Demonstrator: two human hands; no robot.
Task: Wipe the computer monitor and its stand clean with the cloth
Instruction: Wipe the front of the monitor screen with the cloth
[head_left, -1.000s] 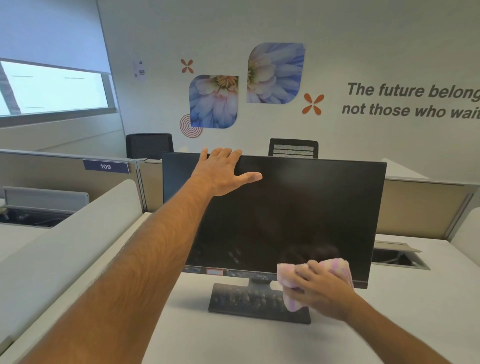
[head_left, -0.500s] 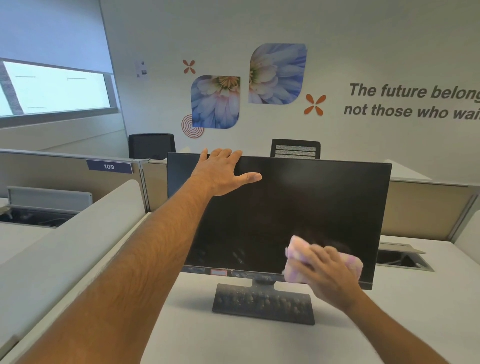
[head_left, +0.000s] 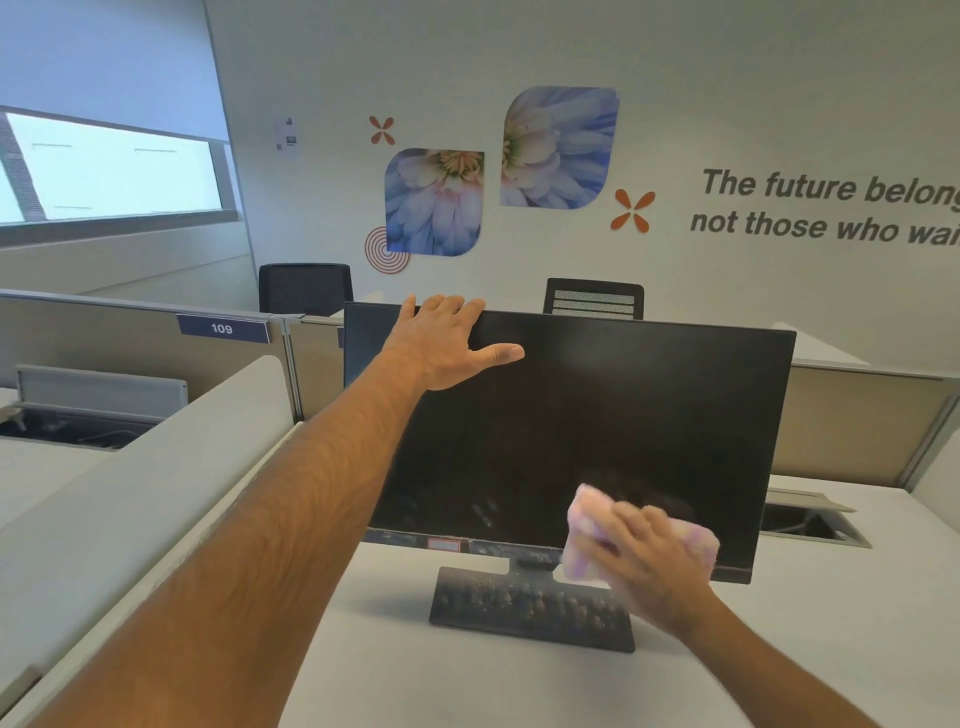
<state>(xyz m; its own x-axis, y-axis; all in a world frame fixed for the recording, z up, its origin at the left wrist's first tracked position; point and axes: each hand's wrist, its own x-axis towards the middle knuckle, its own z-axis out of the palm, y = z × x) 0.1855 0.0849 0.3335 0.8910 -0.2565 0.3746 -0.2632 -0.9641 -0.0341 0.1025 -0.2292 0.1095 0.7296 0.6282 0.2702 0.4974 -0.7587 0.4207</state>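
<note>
The monitor (head_left: 597, 431) stands upright on the white worktop (head_left: 415, 675), its stand (head_left: 530, 613) dusty. Its top edge is gripped by the left hand (head_left: 447, 343). A pink cloth (head_left: 592, 530) is pressed against the screen's lower right by the blurred right hand (head_left: 644, 566).

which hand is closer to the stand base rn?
Right. The right hand presses the cloth on the screen's lower edge, just above the stand base; the left hand holds the monitor's top edge.
</note>
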